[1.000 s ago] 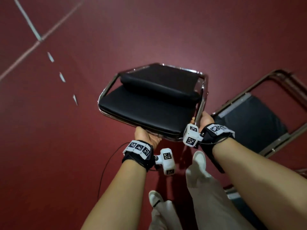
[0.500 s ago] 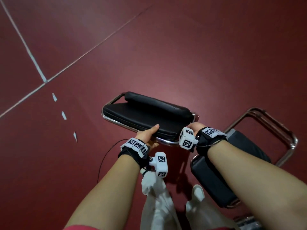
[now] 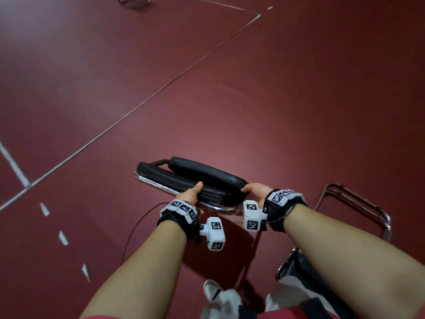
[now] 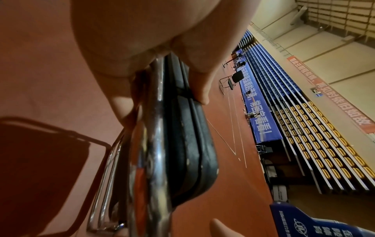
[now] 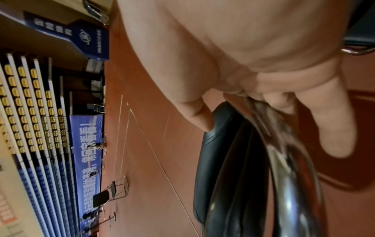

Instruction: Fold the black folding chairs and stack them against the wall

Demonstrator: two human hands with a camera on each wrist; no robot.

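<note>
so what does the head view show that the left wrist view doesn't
Only the head view shows both hands on the folded chair, the left hand and right hand together, plus a second chair at the person's right and their shoes.

Only the left wrist view shows the bleachers, a blue banner and an unfolded chair far across the floor.

Both show the left hand gripping the chair's padded edge and chrome frame over the red floor.

The folded chair [image 3: 188, 180] sits between the left hand [image 3: 192, 194] on its near edge and the right hand [image 3: 255, 192] at its right end, above the floor [image 3: 253, 88], with a second chair [image 3: 358, 208] to its right.
</note>
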